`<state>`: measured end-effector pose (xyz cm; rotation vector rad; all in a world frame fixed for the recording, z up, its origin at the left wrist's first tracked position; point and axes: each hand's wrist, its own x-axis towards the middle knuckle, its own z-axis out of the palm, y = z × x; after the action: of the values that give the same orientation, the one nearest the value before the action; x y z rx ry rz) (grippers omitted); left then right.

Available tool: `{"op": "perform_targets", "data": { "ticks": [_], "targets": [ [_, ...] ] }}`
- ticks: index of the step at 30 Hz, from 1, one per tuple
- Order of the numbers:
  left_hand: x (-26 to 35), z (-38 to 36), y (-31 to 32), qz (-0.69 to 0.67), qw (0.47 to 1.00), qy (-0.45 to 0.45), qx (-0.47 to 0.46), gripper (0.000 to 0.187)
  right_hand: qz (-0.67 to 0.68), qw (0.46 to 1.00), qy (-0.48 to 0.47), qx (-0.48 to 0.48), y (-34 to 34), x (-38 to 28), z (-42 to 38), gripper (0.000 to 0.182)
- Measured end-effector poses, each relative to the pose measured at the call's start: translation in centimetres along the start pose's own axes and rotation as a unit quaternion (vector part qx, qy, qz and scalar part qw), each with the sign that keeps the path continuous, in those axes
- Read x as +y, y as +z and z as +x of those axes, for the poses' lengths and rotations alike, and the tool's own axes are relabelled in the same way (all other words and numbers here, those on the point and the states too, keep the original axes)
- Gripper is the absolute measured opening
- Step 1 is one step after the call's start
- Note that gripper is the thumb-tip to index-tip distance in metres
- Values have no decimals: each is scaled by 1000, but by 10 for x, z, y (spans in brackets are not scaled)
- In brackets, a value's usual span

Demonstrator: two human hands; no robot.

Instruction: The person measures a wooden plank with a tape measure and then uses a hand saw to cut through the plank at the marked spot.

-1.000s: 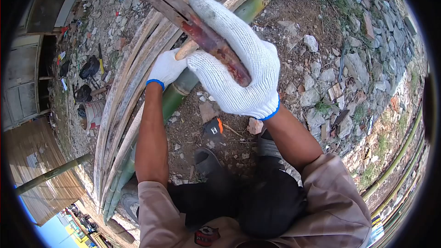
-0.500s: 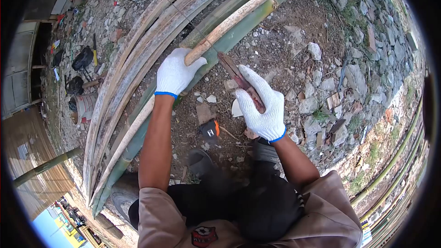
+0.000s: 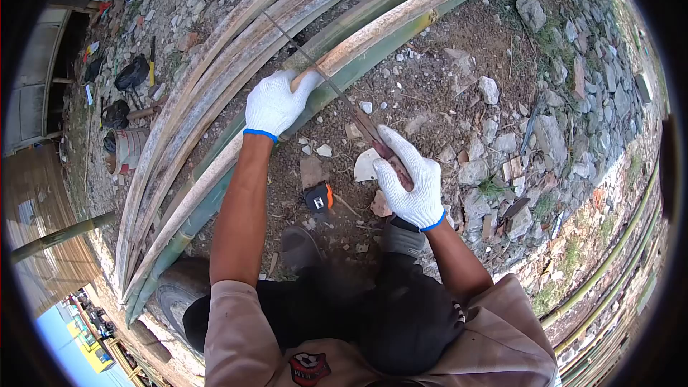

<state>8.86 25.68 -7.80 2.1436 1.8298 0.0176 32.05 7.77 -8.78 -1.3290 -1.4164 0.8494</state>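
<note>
Our left hand [image 3: 274,104] has fingers curled shut round the cut end of a bamboo strip [image 3: 401,18], which lies atop the green bamboo pole [image 3: 358,64]. Right hand [image 3: 408,179] grips the reddish handle of a machete [image 3: 344,97], fingers wrapped tight; blade lies across the strip's end, just beside the left hand. More split strips [image 3: 208,79] crowd the pole's far side. Near side: bare dirt w/ stones, a tape measure [image 3: 318,197], open room by our knees.
</note>
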Motion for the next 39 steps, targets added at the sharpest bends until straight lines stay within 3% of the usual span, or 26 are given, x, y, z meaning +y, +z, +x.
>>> {"op": "perform_targets", "data": {
  "ticks": [1,6,9,11,17,23,27,29,36,39],
  "targets": [
    [-2,-1,3,-20,999,4,35,69,-20,1000,-5,-13,-5,0,-5,55],
    [4,-2,1,-7,1000,-25,-2,64,-15,999,37,-9,-3,-10,-16,55],
    [3,-3,7,-11,1000,-15,20,59,11,996,81,-28,20,-27,28,50],
    [1,-3,7,-37,999,-30,25,55,-25,998,44,-22,35,-20,43,50],
    [2,4,5,-17,999,-38,-6,58,-5,995,93,-40,-16,-22,-37,59],
    [-14,6,18,-22,999,-9,41,61,-22,1000,19,-2,44,-9,41,57],
    [-10,11,11,-46,999,-10,19,61,14,996,87,-15,-2,-28,-13,55],
    [-2,5,8,-32,999,-31,8,62,-13,999,36,-1,-17,-17,-53,60],
    [-5,3,10,-23,999,-17,42,62,-28,999,45,-14,35,-20,43,53],
    [-7,2,9,-41,999,-21,12,62,-10,998,60,3,13,-23,2,55]
  ]
}}
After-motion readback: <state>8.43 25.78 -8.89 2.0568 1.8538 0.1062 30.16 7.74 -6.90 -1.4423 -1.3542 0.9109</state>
